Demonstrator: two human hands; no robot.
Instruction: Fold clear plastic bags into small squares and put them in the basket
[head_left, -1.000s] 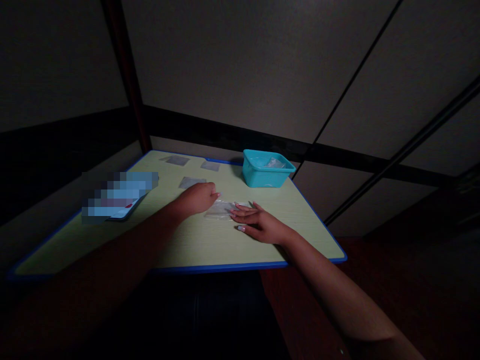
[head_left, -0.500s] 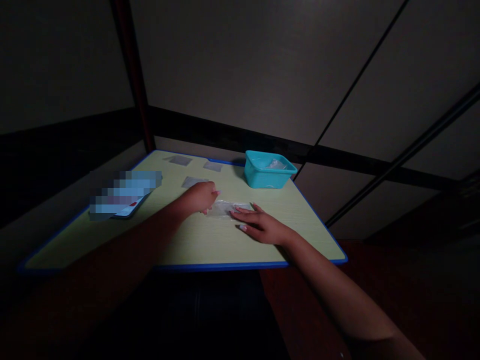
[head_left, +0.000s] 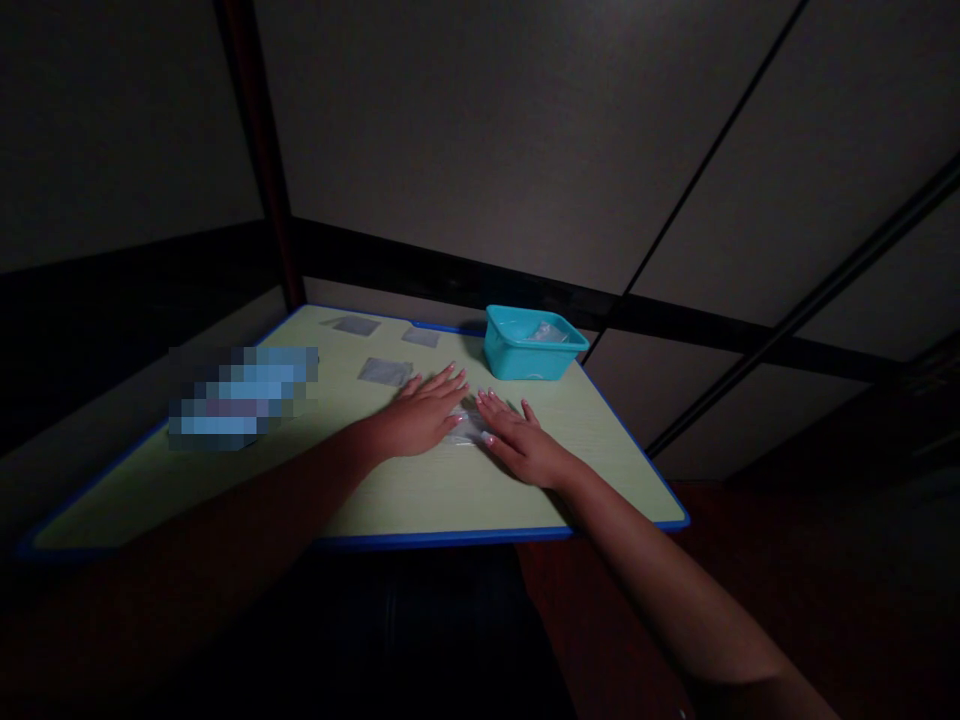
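A clear plastic bag point(head_left: 466, 428) lies on the pale table, mostly covered by both hands. My left hand point(head_left: 424, 412) rests flat over its left part, fingers stretched out and apart. Over the right part lies my right hand point(head_left: 521, 440), palm down, its fingers extended. Only a shiny strip of the bag shows between the two hands. Just beyond my left fingers is a flat greyish packet point(head_left: 385, 371).
Two more spots on the far side hold flat packets, one at the back left point(head_left: 355, 326) and one near the back edge point(head_left: 421, 338). A turquoise basket point(head_left: 529, 362) with clear plastic inside stands back right. A blurred-out object point(head_left: 244, 395) lies left on the blue-edged table point(head_left: 450, 500).
My left hand has gone from closed at the bag's left end to spread flat on the bag. My right hand stays on the bag's right part, nearly in place.
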